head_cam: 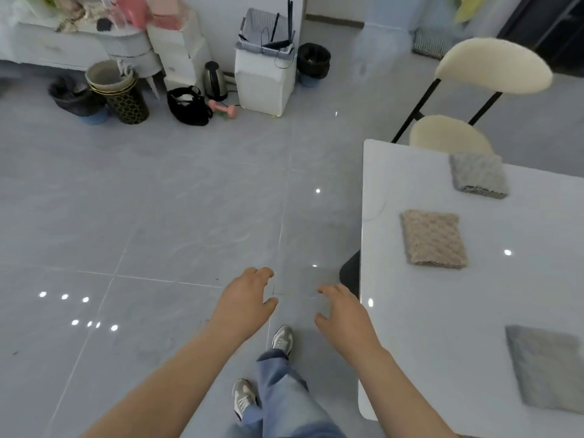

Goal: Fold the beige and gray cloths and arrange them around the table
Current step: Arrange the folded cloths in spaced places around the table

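View from a person's head, looking down past two bare forearms stretched forward. The left grip [249, 298] hangs over the gray tiled floor [158, 216] with fingers loosely spread and holding nothing. The right grip [344, 314] is also spread and empty, just beside the left edge of a glossy white surface [426, 311] that fills the right side and runs out of frame at the right.

Three folded cloths lie on the surface, well apart from each other and from both hands. A far gray cloth [478, 180] sits near the far edge, in front of a cream chair [493, 64] whose seat is partly hidden behind the surface. A beige cloth [433, 238] lies nearer, toward the left edge. A near gray cloth [550, 368] is cut off by the right edge of the frame.

A dark shape [350, 273] pokes out from under the surface's left edge; what it is cannot be made out. Below the arms are a jeans leg [284, 390] and two gray sneakers.

Along the far wall stands blurry clutter: stacked bins, a kettle [215, 80], a black bag [188, 105], a pink dumbbell [222, 108] and a white box topped by a basket [265, 26].
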A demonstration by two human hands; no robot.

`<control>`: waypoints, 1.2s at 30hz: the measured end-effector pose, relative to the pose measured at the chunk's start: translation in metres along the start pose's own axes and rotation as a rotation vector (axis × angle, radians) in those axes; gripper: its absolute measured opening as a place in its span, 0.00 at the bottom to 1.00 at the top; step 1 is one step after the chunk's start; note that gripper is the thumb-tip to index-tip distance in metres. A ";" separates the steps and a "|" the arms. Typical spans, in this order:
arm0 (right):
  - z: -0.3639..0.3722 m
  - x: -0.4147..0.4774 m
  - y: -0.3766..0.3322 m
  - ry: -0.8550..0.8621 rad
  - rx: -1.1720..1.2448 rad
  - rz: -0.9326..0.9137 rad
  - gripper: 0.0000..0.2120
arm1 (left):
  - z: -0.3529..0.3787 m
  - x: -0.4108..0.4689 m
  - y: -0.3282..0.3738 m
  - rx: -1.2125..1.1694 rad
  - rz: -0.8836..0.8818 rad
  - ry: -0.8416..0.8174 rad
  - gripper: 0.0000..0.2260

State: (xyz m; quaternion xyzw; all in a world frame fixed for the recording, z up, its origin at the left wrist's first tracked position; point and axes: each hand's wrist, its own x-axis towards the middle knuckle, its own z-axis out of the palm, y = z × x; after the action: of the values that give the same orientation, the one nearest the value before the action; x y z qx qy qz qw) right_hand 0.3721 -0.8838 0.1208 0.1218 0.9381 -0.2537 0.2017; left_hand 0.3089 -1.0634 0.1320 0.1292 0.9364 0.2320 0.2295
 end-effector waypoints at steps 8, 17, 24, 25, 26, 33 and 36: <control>-0.040 0.055 0.028 0.078 0.018 0.080 0.20 | -0.016 0.089 0.044 0.105 0.136 -0.079 0.21; -0.078 0.088 0.053 0.150 0.066 0.253 0.16 | -0.021 0.168 0.085 0.179 0.313 -0.203 0.22; -0.096 0.115 0.048 0.235 0.160 0.442 0.20 | -0.036 0.242 0.110 0.264 0.512 -0.335 0.22; -0.097 0.119 0.045 0.249 0.180 0.472 0.20 | -0.039 0.253 0.113 0.278 0.540 -0.351 0.21; -0.098 0.123 0.042 0.265 0.197 0.502 0.20 | -0.043 0.263 0.116 0.296 0.569 -0.367 0.21; -0.096 0.137 0.028 0.367 0.291 0.693 0.21 | -0.046 0.306 0.143 0.360 0.754 -0.509 0.21; -0.094 0.135 0.035 0.379 0.328 0.768 0.23 | -0.038 0.312 0.158 0.383 0.810 -0.571 0.21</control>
State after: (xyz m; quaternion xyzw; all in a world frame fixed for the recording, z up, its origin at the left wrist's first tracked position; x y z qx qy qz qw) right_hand 0.2339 -0.7879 0.1211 0.5353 0.7928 -0.2792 0.0841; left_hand 0.0426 -0.8333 0.1241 0.5781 0.7373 0.0822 0.3398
